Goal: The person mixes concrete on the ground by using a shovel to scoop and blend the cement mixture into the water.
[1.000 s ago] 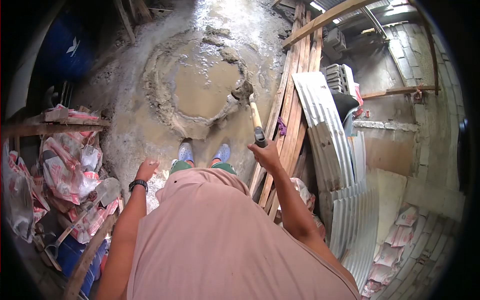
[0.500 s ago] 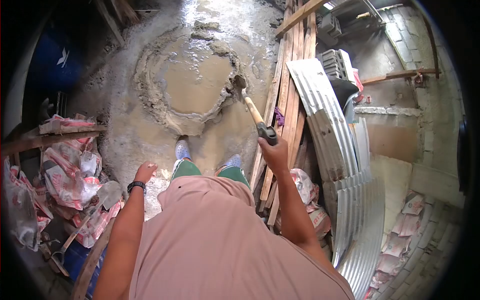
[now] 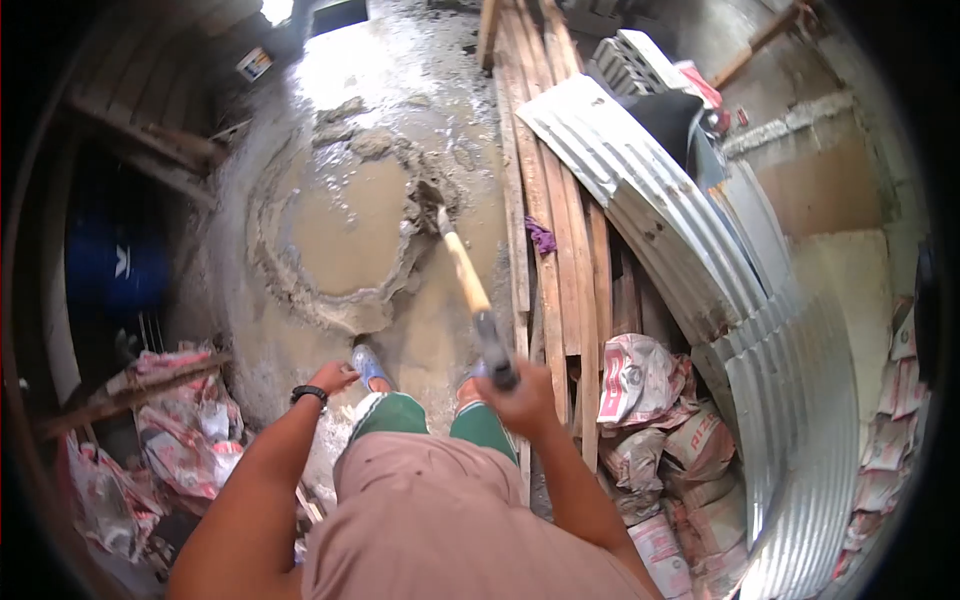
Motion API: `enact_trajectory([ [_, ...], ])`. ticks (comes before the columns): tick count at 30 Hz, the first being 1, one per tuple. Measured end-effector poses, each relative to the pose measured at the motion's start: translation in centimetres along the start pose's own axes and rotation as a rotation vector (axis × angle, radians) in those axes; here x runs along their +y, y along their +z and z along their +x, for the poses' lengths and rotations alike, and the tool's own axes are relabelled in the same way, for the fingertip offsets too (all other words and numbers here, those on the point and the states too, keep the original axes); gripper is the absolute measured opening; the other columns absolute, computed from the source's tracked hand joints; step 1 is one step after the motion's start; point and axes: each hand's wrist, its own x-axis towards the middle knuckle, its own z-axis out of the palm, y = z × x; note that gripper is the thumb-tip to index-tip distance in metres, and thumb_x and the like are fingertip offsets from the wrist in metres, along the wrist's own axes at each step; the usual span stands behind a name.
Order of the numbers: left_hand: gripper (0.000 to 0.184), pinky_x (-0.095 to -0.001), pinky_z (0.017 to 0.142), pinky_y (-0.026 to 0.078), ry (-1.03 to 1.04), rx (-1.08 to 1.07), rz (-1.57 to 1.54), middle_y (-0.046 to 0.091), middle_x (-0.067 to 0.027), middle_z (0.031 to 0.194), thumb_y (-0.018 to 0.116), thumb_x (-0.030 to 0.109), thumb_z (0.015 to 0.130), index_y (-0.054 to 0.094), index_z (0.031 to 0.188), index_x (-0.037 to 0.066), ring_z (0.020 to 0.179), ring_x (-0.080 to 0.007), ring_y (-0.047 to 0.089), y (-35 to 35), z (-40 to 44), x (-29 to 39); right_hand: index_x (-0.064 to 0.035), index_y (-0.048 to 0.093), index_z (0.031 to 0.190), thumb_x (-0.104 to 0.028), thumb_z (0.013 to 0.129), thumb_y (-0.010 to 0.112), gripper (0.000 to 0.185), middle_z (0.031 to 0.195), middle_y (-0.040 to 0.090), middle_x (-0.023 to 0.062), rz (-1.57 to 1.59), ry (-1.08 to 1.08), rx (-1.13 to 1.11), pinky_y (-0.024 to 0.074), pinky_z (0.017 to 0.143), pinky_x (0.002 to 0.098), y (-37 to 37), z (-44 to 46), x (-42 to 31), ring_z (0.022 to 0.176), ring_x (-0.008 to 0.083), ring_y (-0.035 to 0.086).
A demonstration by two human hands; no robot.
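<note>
Ring of wet grey mix (image 3: pixel 350 315): largest item, taken as landmark; a muddy pool (image 3: pixel 350 235) fills its middle. I stand on its near side.

Planks (image 3: pixel 565 260) run lengthwise, to the right of the ring.

Shovel (image 3: pixel 468 275): blade down in the ring's right edge, partly hidden by mix. Long axis runs from there toward me, slanting right, the dark handle end nearest. From my grip the blade lies forward and somewhat left.

My right hand (image 3: pixel 525 395) is nearer the shovel, closed around the dark handle end, near side of the ring and right of its middle. My left hand (image 3: pixel 335 377) is just short of the ring's near edge, off the shaft, fingers loosely bent, nothing visible in them.

Labels. Blue container (image 3: pixel 115 270), left of the ring: white emblem, no word legible. Crumpled sacks (image 3: pixel 640 380), nearer than the ring and well right: red print, one seeming to read "RIZ", remainder lost in folds. Small bucket (image 3: pixel 255 64), beyond the ring, far left: coloured label, too small to read.
</note>
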Motion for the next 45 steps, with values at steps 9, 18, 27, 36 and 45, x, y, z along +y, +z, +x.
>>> enact_trajectory([
  [9,0.063,-0.0442,0.071,0.056,-0.056,-0.206,-1.482,0.061,-0.0174,0.1,0.069,0.053,0.08,0.052,0.113,0.002,0.082,-0.0308,0.065,21.0,22.4,31.7,-0.0036,0.059,0.074,-0.049,0.074,0.069,0.046,0.063,0.057,0.0056,1.35,0.606,0.384,0.0447,0.055,0.0337,-12.2,-16.6,17.3,0.054,0.0198,0.052],
  [18,0.017,-0.0346,0.04,0.049,-0.501,-0.14,-1.195,0.057,-0.0089,0.061,0.07,0.012,0.08,0.056,0.076,0.004,0.042,-0.0203,0.056,45.3,26.0,25.1,-0.0153,0.044,0.063,-0.052,0.083,0.055,0.043,0.056,0.042,-0.002,0.769,1.511,1.497,0.0383,0.05,0.0337,-9.8,-18.3,26.7,0.048,0.016,0.042],
  [27,0.011,-0.0373,0.041,0.051,-0.49,-0.145,-1.101,0.057,-0.0091,0.062,0.065,0.004,0.079,0.056,0.078,-0.001,0.047,-0.0226,0.059,38.6,42.9,25.0,-0.0199,0.037,0.059,-0.054,0.086,0.054,0.046,0.05,0.033,-0.0058,0.933,1.268,1.221,0.0279,0.038,0.0267,-2.6,-10.5,39.9,0.042,0.0109,0.035],
  [36,0.011,-0.0358,0.047,0.054,-0.337,0.027,-1.097,0.057,-0.0078,0.067,0.064,0.008,0.083,0.057,0.084,0.0,0.053,-0.0198,0.058,24.6,55.4,28.9,-0.0151,0.04,0.064,-0.045,0.091,0.052,0.042,0.049,0.035,-0.0021,1.195,1.112,1.054,0.0337,0.045,0.0309,0.2,8.5,40.0,0.041,0.0139,0.034],
  [45,0.017,-0.0329,0.053,0.055,-0.131,0.007,-1.268,0.056,-0.0056,0.069,0.07,0.009,0.078,0.055,0.084,0.005,0.055,-0.0178,0.057,18.9,50.4,30.7,-0.0079,0.05,0.072,-0.035,0.088,0.058,0.033,0.051,0.041,0.0018,1.02,0.786,0.911,0.0409,0.046,0.0325,-0.7,5.9,37.6,0.042,0.0161,0.042],
])
